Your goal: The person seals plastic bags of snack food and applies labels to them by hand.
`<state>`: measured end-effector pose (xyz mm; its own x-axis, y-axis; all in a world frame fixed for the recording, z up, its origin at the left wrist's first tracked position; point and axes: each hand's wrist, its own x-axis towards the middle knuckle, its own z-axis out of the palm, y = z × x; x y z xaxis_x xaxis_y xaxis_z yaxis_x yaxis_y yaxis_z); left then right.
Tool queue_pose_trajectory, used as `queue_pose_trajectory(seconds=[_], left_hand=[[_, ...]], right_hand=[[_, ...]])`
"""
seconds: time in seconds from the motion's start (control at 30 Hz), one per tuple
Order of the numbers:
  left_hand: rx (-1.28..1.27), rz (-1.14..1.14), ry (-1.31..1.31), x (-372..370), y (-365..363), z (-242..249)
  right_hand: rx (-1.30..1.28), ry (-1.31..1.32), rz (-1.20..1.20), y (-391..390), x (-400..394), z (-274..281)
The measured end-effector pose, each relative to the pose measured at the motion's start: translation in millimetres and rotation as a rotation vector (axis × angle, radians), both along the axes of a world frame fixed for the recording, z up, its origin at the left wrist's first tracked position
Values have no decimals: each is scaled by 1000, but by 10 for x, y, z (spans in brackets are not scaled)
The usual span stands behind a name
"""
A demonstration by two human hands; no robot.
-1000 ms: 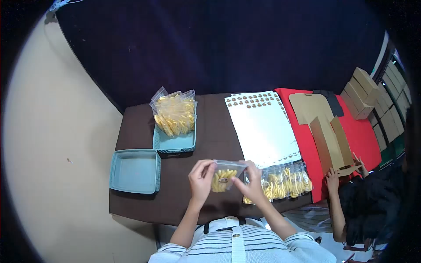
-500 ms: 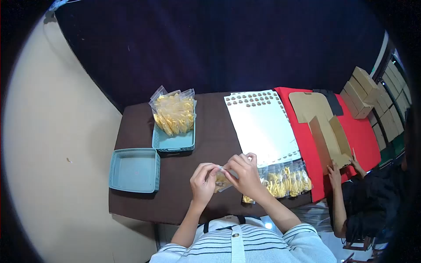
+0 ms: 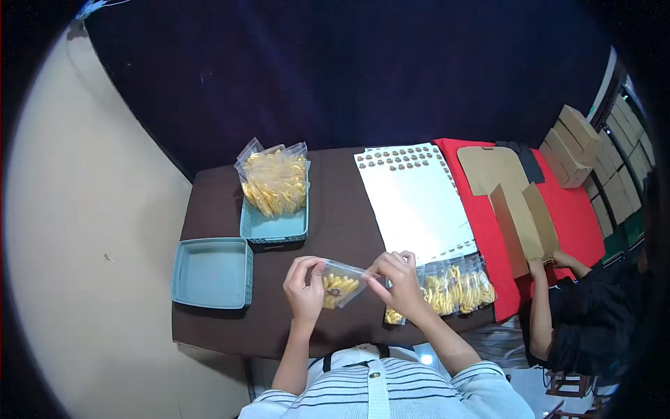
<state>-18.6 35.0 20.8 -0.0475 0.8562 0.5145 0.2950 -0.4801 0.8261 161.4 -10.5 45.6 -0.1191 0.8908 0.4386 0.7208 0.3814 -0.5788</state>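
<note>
A clear zip bag of yellow pieces (image 3: 340, 285) with a dark round sticker is stretched between my hands above the brown cloth. My left hand (image 3: 305, 288) pinches its upper left corner, thumb in front. At the upper right corner, my right hand (image 3: 399, 279) grips the bag's top edge between thumb and fingers. Just right of my right hand lies a row of similar filled bags (image 3: 457, 288), below white sticker sheets (image 3: 417, 202).
More filled bags (image 3: 274, 180) are piled in a blue basket (image 3: 273, 225); an empty blue basket (image 3: 213, 272) is beside it. At right, a co-worker's hands (image 3: 541, 267) fold a cardboard box (image 3: 520, 223) on red cloth (image 3: 576, 223). Boxes (image 3: 569, 150) are stacked behind.
My hands have moved apart, and the bag between them is now spread flat with its contents and sticker showing. The co-worker's hands have come closer together at the box's near end.
</note>
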Motion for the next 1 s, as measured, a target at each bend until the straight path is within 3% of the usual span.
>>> queue_pose_trajectory(seconds=[0.33,0.43,0.6,0.63,0.73,0.8,0.87,0.93,1.0], left_hand=[[2,24,-5,-24,35,-52],[-54,-24,-67,24,83,-109],[84,94,-19,225,-16,-51],[102,-1,137,202,-80,-23],[27,-290,125,287,-221,-107],[-70,-322,58,306,-248,-165],[-269,-396,-80,293,-247,-203],[-190,-349,-102,288,-246,-163],[-127,-287,38,223,-234,-217]], right_hand=[[-44,107,60,-47,35,-17],[-243,385,95,-41,31,-46],[-229,577,-95,-12,-12,-231],[-268,676,-150,-8,-26,-253],[-292,787,-160,-21,-147,-294],[-281,904,-36,-44,-251,-262],[-278,783,-33,-71,-221,-234],[-48,420,-106,-75,-166,-131],[45,322,-160,-40,-118,33]])
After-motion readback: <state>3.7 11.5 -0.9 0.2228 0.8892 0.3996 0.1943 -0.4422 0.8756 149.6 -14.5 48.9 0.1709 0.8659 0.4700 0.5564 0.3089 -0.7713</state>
